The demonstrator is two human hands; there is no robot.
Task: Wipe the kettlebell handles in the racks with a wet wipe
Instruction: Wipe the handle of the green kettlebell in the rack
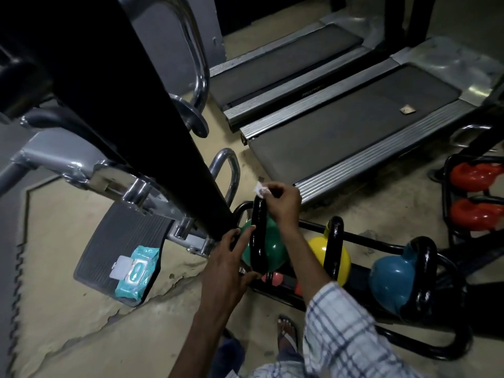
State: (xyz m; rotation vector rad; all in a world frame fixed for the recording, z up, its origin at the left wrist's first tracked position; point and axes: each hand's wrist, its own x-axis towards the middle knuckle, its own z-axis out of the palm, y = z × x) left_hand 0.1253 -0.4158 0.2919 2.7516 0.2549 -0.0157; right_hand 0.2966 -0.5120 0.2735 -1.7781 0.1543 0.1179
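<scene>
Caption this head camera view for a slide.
Right hand holds a wet wipe to the handle of the green kettlebell; left hand steadies it.

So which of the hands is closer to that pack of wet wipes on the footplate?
Left. The left hand touches the green kettlebell, nearest the wipes pack; the right hand is farther, pinching a wipe atop its handle.

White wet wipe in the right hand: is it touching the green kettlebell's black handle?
Touching. Head view: the right hand holds the white wet wipe against the top of the black handle.
</scene>
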